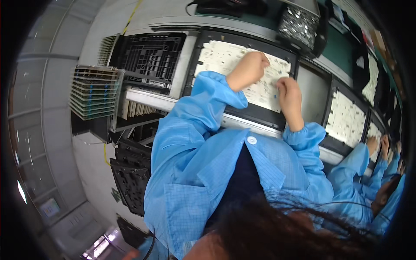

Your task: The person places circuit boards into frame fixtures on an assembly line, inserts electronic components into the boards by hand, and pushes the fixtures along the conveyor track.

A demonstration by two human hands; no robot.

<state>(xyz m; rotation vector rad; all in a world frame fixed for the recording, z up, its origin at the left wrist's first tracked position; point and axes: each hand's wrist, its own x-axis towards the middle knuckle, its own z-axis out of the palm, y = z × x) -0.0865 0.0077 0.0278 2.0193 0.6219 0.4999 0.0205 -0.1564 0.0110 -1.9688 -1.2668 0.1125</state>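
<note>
left grip (250, 70) over pale board (265, 94)

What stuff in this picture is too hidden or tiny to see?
All in the head view:
Left hand: its curled shape hides whether it holds something.
Right hand: anything pinched is too small to tell.
White board: both hands cover some; its marks are too tiny.
Black thing, top: cut off by the picture's edge.
Silvery pile: pieces too small to tell apart.
</note>
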